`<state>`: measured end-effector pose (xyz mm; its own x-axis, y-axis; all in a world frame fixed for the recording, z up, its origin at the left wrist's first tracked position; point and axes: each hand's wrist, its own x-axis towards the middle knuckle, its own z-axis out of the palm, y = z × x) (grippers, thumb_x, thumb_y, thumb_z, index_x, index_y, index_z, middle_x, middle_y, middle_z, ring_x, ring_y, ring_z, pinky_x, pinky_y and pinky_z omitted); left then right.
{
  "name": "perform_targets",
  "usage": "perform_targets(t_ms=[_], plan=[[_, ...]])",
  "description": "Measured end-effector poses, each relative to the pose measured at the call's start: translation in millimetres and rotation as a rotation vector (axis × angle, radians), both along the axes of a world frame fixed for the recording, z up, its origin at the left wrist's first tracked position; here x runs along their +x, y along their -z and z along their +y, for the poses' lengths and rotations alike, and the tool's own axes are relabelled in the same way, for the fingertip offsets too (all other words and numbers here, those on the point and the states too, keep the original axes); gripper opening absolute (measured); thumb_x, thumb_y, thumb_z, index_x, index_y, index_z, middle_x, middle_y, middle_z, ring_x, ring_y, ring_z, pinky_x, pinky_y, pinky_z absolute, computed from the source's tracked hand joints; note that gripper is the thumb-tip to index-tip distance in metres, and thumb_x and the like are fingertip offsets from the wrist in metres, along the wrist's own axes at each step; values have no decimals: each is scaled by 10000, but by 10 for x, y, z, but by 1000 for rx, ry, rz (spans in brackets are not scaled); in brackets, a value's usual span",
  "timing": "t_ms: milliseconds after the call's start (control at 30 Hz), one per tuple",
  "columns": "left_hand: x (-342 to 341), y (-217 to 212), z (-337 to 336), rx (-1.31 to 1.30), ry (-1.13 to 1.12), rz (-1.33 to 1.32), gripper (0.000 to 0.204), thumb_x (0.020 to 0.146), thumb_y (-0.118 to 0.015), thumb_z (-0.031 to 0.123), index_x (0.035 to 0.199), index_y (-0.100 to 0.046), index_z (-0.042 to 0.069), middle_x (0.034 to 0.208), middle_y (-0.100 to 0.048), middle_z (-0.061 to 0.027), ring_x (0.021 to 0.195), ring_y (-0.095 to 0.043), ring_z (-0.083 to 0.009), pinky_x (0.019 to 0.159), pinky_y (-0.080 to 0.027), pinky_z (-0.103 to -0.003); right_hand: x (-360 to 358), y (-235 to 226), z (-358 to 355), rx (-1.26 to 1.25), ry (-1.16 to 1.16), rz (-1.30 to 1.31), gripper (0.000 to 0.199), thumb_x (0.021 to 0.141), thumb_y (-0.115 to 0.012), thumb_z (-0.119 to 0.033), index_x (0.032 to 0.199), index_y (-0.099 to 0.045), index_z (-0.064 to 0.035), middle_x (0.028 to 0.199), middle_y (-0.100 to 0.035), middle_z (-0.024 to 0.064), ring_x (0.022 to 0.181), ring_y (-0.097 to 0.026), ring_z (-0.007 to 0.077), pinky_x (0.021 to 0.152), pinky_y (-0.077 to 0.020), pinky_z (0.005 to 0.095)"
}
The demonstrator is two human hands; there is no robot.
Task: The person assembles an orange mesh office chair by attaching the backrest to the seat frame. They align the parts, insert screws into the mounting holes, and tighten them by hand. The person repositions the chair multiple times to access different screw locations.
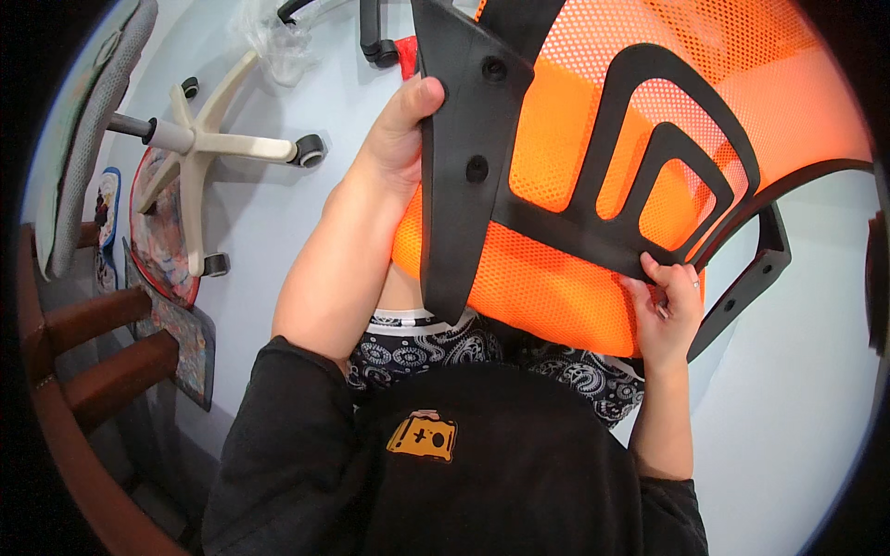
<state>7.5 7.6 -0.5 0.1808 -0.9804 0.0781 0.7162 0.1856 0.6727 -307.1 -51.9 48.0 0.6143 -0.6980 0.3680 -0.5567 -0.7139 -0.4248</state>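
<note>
An orange mesh office chair part with a black plastic frame lies across my lap. Its mesh backrest (681,37) has a looped black support at the lower middle, and an orange padded section (528,283) shows below. My left hand (400,130) grips the edge of a wide black armrest piece (459,185) with two round holes; the thumb is on the near side, the other fingers hidden behind. My right hand (672,310) is closed at the lower edge of the black backrest frame (598,241), fingers curled. Beyond it, another black armrest piece (746,287) with holes sticks out.
At the left stands a chair with a white five-star base (199,141) on casters and a grey seat (88,139). A brown wooden frame (111,352) runs along the lower left. Clear plastic wrap (273,42) and a black caster (380,51) lie on the pale floor ahead.
</note>
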Motion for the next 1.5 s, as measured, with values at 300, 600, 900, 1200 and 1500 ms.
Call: perform_targets(t_ms=[300,600,900,1200,1500], plan=[[-20,-8,-32,-77,28,91,755,670,-807,411,1253,-530,20,1175,-621,-153,1053,-624,-271,918,-523,-386,4,41,-2,-38,-14,-33,335,581,-841,-38,879,-689,-50,663,-561,26,625,-459,189,596,-377,312],[33,59,-60,-97,113,322,621,720,-807,271,1213,-545,-2,1137,-636,-148,1003,-644,-251,845,-561,-354,-8,7,-6,-38,-17,-35,338,575,-844,-37,875,-690,-47,655,-556,26,621,-455,184,580,-374,306],[-80,-147,69,-24,34,232,625,731,-782,317,1209,-546,-8,1120,-639,-157,961,-657,-246,838,-556,-335,2,35,-24,-20,-20,-45,334,575,-846,-42,873,-696,-54,635,-528,31,614,-451,190,583,-373,311],[-66,-116,-16,-154,-77,107,657,690,-828,346,1182,-565,-2,1106,-650,-132,981,-658,-206,845,-556,-329,-43,54,-17,37,23,-35,298,602,-826,4,856,-672,-5,645,-508,56,632,-451,205,609,-389,310],[-61,6,-66,-164,-54,159,688,684,-828,363,1200,-559,-4,1109,-650,-136,978,-660,-218,847,-556,-335,-31,60,10,50,29,-63,284,599,-823,18,832,-662,-8,651,-518,52,631,-447,203,607,-382,317]])
